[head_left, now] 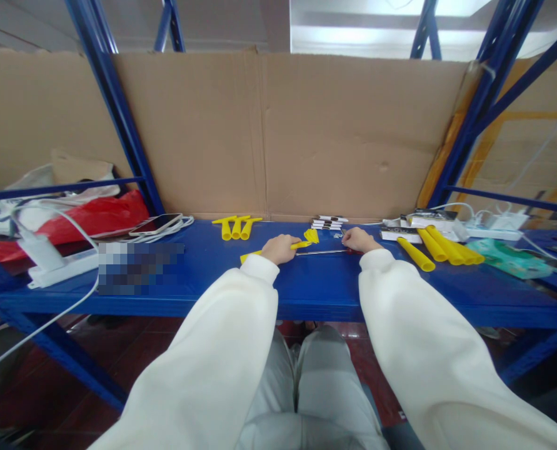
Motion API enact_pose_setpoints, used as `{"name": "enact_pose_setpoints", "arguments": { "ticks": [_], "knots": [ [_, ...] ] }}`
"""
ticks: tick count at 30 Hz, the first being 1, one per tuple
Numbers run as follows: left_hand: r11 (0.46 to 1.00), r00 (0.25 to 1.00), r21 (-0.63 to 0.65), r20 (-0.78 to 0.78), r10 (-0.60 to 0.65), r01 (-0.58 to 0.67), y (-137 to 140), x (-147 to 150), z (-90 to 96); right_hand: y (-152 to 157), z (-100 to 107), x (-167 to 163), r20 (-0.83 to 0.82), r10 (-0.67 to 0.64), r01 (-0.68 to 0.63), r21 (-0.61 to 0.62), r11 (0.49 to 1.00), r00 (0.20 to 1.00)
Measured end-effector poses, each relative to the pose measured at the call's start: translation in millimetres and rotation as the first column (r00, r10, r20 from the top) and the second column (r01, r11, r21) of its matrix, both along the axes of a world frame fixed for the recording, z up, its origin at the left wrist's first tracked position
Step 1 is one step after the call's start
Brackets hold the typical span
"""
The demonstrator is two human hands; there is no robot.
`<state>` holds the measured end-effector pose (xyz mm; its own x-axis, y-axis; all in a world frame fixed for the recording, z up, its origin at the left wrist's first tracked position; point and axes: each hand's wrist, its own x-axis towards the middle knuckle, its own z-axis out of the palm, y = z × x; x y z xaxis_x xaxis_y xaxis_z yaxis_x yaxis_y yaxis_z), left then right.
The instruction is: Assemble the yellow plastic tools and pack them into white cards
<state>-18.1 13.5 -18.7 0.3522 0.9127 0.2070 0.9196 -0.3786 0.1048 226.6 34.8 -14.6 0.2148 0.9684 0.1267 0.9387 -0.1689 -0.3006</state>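
Observation:
My left hand (279,249) is closed around a yellow plastic piece (301,244). Part of it sticks out on both sides of the fist, and a wider yellow end (311,235) shows beyond the fingers. My right hand (360,239) has its fingers pinched together beside small shiny metal bits (338,235); whatever is in the fingertips is too small to make out. A thin metal rod (322,252), like a screwdriver shaft, runs leftward from under the right hand. Its dark reddish end is partly hidden there.
Several yellow T-shaped pieces (235,228) stand at the back left. Several yellow tubes (440,245) lie right, by small boxes (431,219). Black-and-white packets (329,222) lie behind my hands. A power strip (62,265) and phone (156,224) are left. Cardboard (306,137) closes the blue shelf's back (212,275).

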Motion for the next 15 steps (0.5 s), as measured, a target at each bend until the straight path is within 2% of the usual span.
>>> {"name": "enact_pose_setpoints", "arguments": {
  "ticks": [15],
  "knots": [
    [1.000,1.000,-0.004,-0.006,-0.012,0.012,-0.2,-0.1,0.9,-9.2,5.3,-8.2,0.027,0.057,-0.057,-0.005,0.998,0.998]
  ]
}}
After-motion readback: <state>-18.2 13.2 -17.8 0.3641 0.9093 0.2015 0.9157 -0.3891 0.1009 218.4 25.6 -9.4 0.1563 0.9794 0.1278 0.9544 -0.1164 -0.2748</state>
